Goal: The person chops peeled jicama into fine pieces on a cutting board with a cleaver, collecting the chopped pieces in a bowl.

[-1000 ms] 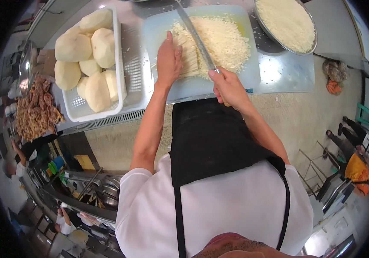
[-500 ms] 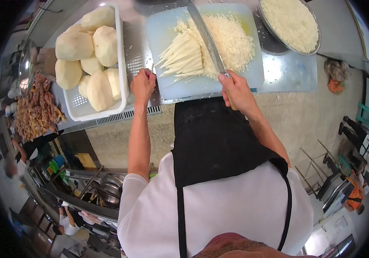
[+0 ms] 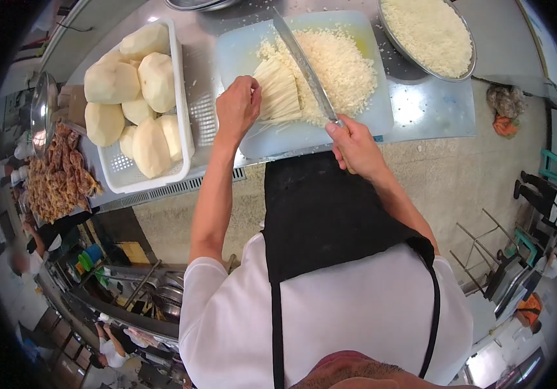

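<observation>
"Can you see the fingertips of the left hand [image 3: 239, 109]?"
"No, they're curled out of sight, so I can't tell whether they touch the pale strips [image 3: 280, 91]."
"And the handle of the knife [image 3: 305, 68]?"
"Mostly hidden inside the right hand [image 3: 358, 148]."
"What does the top edge crop?"
"The bowl [image 3: 409, 58] and the metal pans [image 3: 204, 5]."
"The white basket [image 3: 178, 71]?"
"Peeled roots [image 3: 113, 83] cover much of its floor and overlap one another."
"Anyone else?"
"The person [image 3: 36, 259] at far left has a blurred head; the figure in orange [image 3: 529, 308] is too small to read."
</observation>
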